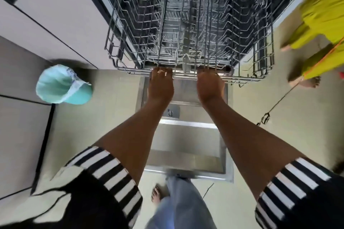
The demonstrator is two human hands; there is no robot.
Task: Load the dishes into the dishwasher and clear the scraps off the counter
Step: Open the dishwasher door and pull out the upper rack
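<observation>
Two hands are on one rack, and no dishes are in view. The dishwasher [101,5] stands open ahead of both hands. Its wire rack [115,42] sits well out of the cabinet and every row of tines seen is bare. The rack's long axis runs straight away from the hands into the machine. Its open front end points back at the person.

The lowered door [186,139] lies flat beneath both wrists and extends back toward the person.

The front rail [186,73] crosses at right angles to both forearms. The left hand [161,83] has its fingers curled over the rail and grips it. The right hand [210,85] grips the same rail just beside it, with its fingertips hidden over the far edge. Both hands are equally near, one to each side of the rack's centre line.

Assessment: the coming move is a slide along that long axis, but whether in or out cannot be told. Even force from both hands should keep the rack square on its runners.

A lined bin [63,84] stands on the floor well to the left of the left hand. The tabletop and scraps are out of view.
</observation>
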